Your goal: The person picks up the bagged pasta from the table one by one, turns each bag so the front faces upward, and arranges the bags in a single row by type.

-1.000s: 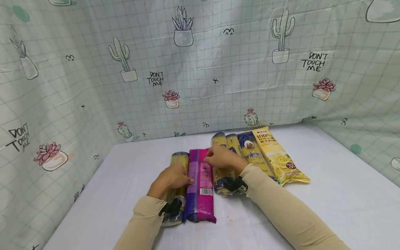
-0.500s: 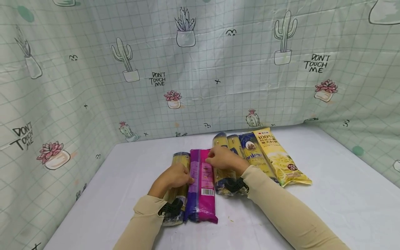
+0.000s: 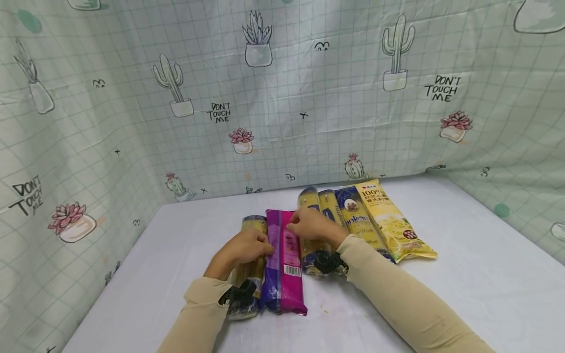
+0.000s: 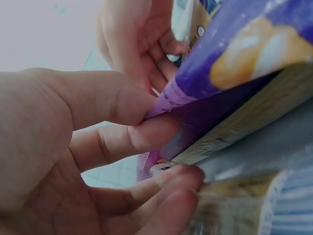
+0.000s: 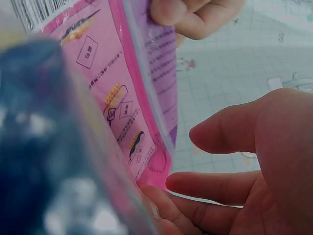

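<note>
In the head view a pink and purple packet (image 3: 282, 289) lies lengthwise between both hands, a barcode on its upper face. My left hand (image 3: 244, 249) pinches the packet's left edge between thumb and forefinger; the left wrist view shows the purple film (image 4: 195, 83) lifted there. Under that hand lies a clear bag of spaghetti (image 3: 254, 223). My right hand (image 3: 314, 225) reaches over another clear pasta bag (image 3: 309, 198) to the packet's right edge. In the right wrist view its thumb and forefinger stand apart, with the other fingertips against the packet's pink side (image 5: 156, 169).
Right of the hands, a narrow pasta bag (image 3: 328, 198), a blue and yellow pasta bag (image 3: 357, 213) and a yellow pasta bag (image 3: 390, 220) lie side by side on the white table (image 3: 353, 314). A patterned curtain (image 3: 282, 88) encloses the back and sides.
My left hand has risen slightly, drawing up the packet's left edge, which now tilts a little. My right hand stays almost in place, and the other bags have not moved.
</note>
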A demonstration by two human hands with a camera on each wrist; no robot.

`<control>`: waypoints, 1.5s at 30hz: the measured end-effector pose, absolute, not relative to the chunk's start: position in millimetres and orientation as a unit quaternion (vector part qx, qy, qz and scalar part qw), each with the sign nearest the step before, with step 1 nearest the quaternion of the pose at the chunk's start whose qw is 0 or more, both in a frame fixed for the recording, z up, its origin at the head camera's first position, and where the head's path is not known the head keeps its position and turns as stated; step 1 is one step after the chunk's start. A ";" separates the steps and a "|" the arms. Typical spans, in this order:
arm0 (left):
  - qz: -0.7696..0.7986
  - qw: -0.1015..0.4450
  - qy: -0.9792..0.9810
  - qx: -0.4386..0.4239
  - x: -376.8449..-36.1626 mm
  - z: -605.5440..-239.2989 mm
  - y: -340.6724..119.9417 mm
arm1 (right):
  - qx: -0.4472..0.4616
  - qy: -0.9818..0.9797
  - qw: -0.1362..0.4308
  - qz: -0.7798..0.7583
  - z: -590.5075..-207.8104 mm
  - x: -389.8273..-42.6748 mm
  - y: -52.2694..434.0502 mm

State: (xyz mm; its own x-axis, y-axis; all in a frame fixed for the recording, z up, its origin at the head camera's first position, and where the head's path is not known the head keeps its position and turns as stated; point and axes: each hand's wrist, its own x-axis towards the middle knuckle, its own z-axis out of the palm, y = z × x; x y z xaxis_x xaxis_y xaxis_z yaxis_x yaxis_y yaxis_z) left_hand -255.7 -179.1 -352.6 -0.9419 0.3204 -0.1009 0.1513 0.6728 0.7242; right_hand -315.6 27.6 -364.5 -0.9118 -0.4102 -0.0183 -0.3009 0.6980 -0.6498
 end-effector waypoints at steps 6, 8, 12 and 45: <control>0.433 0.121 0.884 0.126 -255.0 -353.8 -174.8 | -0.198 0.913 0.081 -0.347 -366.7 -313.6 26.5; 0.447 0.116 0.877 0.129 -255.8 -353.6 -173.6 | -0.201 0.912 0.078 -0.348 -365.4 -313.6 26.3; 0.461 0.100 0.870 0.146 -257.9 -353.7 -170.7 | -0.204 0.909 0.083 -0.355 -364.4 -313.4 25.5; 0.285 -0.039 0.932 0.221 -244.2 -330.5 -149.4 | -0.096 0.801 0.181 -0.562 -368.5 -315.7 12.9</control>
